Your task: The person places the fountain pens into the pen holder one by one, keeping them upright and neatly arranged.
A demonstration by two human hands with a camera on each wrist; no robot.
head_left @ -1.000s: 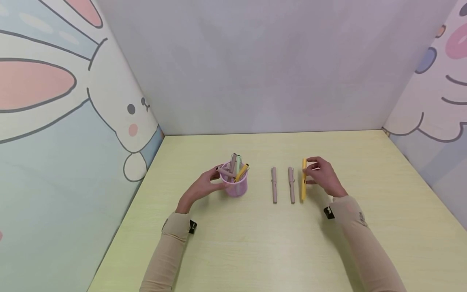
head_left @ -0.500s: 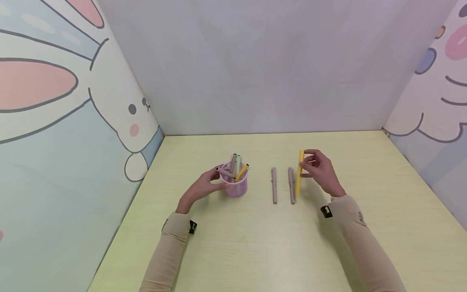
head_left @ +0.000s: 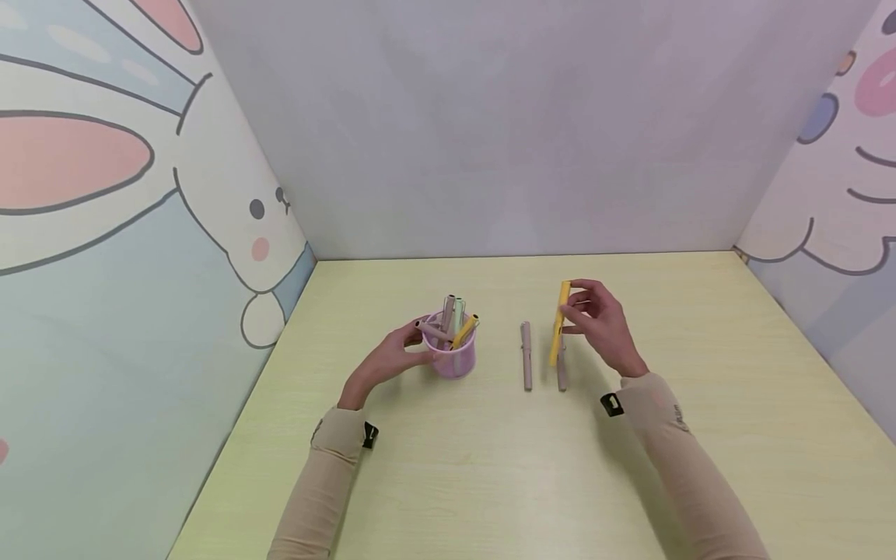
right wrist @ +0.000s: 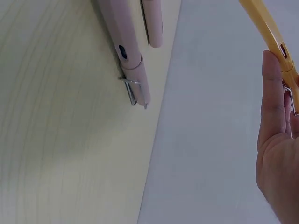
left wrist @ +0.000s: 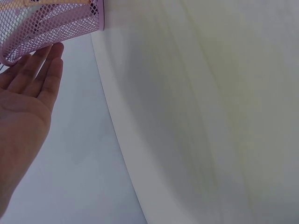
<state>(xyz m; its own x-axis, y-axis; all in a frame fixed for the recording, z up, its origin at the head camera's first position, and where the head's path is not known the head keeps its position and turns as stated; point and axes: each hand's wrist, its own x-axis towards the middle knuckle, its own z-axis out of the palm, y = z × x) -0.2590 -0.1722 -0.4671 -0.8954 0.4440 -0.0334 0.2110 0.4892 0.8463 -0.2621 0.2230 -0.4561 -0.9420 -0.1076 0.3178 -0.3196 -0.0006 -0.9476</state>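
In the head view my right hand (head_left: 602,323) pinches a yellow pen (head_left: 560,323) between thumb and fingers. The pen is raised and tilted, partly covering one of two pinkish pens lying on the table; the right wrist view shows its metal clip by the fingers. My left hand (head_left: 392,358) holds a pink mesh pen cup (head_left: 455,364), thumb at the near side and fingers behind. Inside the cup stand pinkish pens (head_left: 446,315), a pale green pen (head_left: 458,311) and a yellow one (head_left: 465,332). In the left wrist view, the fingers (left wrist: 53,77) touch the mesh.
A pinkish pen (head_left: 526,356) lies between the cup and the other pinkish pen (head_left: 562,373) on the pale wooden table (head_left: 462,482). A grey back wall (head_left: 490,155) and printed side walls enclose the table.
My right hand has lifted the yellow pen off the table and carried it left, over the nearest pinkish pen. The left hand and the cup have stayed in place.
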